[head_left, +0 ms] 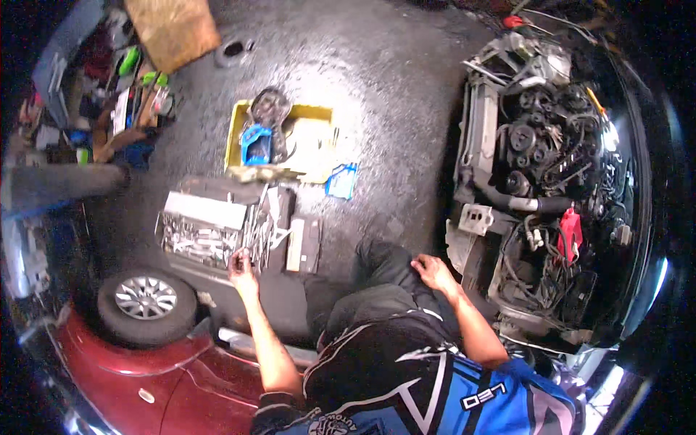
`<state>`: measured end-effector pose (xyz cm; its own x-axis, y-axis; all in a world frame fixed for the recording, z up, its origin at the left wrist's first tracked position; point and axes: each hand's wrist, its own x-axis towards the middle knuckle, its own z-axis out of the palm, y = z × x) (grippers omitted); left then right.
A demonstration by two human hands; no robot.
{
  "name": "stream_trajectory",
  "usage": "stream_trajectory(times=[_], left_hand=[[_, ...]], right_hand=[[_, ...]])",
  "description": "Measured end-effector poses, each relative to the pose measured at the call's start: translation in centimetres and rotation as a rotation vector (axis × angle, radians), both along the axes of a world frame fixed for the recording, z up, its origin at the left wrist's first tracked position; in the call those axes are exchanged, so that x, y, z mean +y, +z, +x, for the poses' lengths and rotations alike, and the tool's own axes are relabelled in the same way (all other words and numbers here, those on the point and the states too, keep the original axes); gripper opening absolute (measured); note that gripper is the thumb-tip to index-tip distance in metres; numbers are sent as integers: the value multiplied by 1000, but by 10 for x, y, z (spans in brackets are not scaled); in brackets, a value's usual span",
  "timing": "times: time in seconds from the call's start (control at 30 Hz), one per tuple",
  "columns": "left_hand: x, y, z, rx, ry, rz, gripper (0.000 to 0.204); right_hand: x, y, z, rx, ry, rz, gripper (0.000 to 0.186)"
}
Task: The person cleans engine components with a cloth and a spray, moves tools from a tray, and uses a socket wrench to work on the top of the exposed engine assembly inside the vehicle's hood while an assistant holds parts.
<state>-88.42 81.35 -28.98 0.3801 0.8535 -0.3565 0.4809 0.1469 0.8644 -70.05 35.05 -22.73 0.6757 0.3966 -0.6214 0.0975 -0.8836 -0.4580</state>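
My left hand (242,274) is at the near edge of a tool tray (165,243), its fingers drawn together at the tips. Whether a small piece sits between them is too small to make out. Loose metal tools (197,241) fill the tray, and longer ones (267,228) lie in a heap at its right side. Beside my bent knee, my right hand (433,274) hangs with loosely bent fingers, somewhat apart, and nothing shows in it. A flat box (310,246) lies just right of the tools.
A yellow bin (233,145) holding dark parts and a blue container (257,145) stands beyond the tray. Right of me is an exposed car engine (533,138). At left are a wheel (146,299) and a red car panel (138,370); cardboard (174,29) lies far left.
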Motion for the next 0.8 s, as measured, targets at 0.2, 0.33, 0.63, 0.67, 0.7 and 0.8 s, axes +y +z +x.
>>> stream_trajectory(times=[0.2, 0.33, 0.63, 0.67, 0.7, 0.8], left_hand=[[-92, 74, 179, -615, 92, -267, 34], [-107, 86, 261, -306, -29, -229, 37], [-155, 0, 345, 232, -609, 137, 62], [-167, -14, 356, 186, -707, 93, 61], [-173, -26, 373, 236, -805, 47, 60], [-174, -48, 449, 368, -1081, 0, 58]], right_hand=[[-64, 21, 131, -258, -89, 162, 39], [-99, 47, 195, -131, -380, 315, 46], [-100, 52, 270, -186, -454, 450, 50], [-99, 51, 283, -140, -494, 455, 49], [-102, 50, 296, -137, -505, 508, 47], [-108, 44, 349, -188, -597, 388, 43]])
